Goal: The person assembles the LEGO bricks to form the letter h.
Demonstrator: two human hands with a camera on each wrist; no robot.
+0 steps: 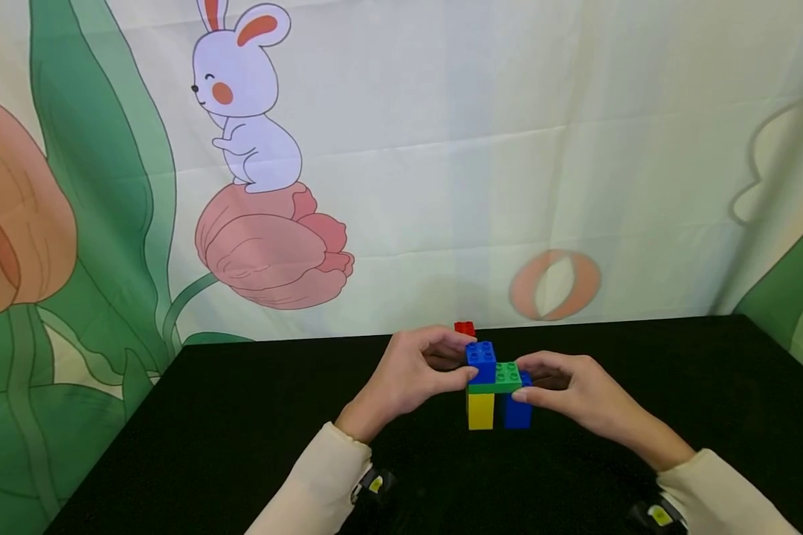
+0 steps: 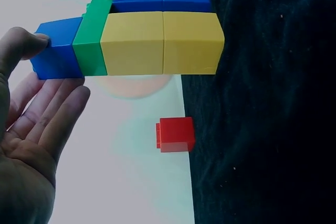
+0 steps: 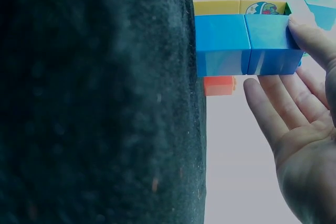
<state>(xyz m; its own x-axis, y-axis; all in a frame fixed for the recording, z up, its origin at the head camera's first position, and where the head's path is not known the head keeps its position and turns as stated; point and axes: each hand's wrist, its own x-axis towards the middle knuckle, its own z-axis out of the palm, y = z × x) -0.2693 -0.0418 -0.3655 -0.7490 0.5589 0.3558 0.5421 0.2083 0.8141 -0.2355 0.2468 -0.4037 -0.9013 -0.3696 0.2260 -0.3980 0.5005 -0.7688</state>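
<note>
A small toy-brick structure stands on the black table: a yellow stack (image 1: 480,411) and a blue stack (image 1: 518,412) side by side, with a flat green brick (image 1: 508,377) across the top. On the green brick's left end sits a blue brick (image 1: 481,362). My left hand (image 1: 411,375) pinches this upper blue brick between thumb and fingers. With thumb and fingertips my right hand (image 1: 578,390) grips the top brick of the blue stack, beside the green brick. Each stack shows two bricks in the wrist views; one yellow brick (image 3: 262,8) carries a printed picture.
A red brick (image 2: 177,134) stands behind the structure, partly hidden by my left hand in the head view. The black cloth-covered table (image 1: 254,438) ends at a printed curtain (image 1: 428,223) with a rabbit and flowers.
</note>
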